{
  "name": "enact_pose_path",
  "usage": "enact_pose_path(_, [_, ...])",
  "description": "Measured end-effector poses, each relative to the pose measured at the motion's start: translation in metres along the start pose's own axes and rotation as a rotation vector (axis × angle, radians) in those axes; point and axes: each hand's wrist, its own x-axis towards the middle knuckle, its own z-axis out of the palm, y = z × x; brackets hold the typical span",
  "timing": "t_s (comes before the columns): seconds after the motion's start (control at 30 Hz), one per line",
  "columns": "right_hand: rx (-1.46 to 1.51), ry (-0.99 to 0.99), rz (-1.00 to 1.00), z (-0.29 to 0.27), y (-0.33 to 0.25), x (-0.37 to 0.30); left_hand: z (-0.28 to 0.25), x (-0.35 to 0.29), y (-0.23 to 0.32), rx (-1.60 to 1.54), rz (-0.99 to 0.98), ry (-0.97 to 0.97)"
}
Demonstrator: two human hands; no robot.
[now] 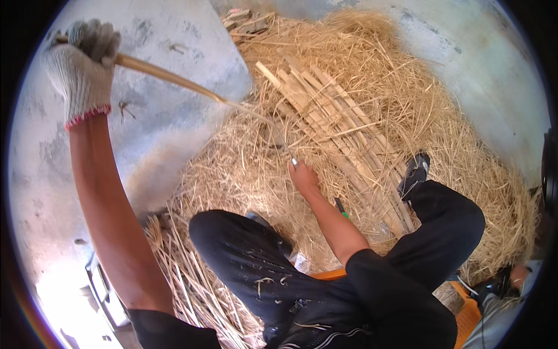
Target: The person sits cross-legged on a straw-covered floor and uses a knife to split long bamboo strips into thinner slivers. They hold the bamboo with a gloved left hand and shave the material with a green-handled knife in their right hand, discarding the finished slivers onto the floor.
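My left hand (87, 64), in a white knitted glove with a red cuff, is raised at the upper left. Its fingers are wrapped round one end of a long, thin bamboo strip (168, 75). The strip slants down to the right toward my bare right hand (305, 176), which is low over the shavings in front of my knees. That hand is closed round the handle of a knife (294, 163). A metal collar shows at the fist, and the thin blade is hard to make out against the shavings. Whether blade and strip touch, I cannot tell.
Several split bamboo slats (337, 116) lie on a large heap of curled shavings (465, 157). More thin strips (197, 279) lie by my left knee. A black and green tool (341, 206) rests beside my right forearm. Another person's hand (519, 276) shows at the lower right.
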Motion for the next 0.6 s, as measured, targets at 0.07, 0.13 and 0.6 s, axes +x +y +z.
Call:
enact_pose_path(0.07, [-0.025,0.009,-0.007,0.001,-0.001,0.012,0.014,-0.010,0.004,-0.018,-0.035,0.179])
enact_pose_path(0.13, [-0.021,-0.022,-0.083,0.019,-0.009,0.008,-0.006,0.001,0.016,0.019,-0.025,0.154])
enact_pose_path(0.6, [0.088,0.173,-0.349,-0.027,-0.032,-0.010,-0.028,0.041,-0.016,0.004,-0.058,0.008])
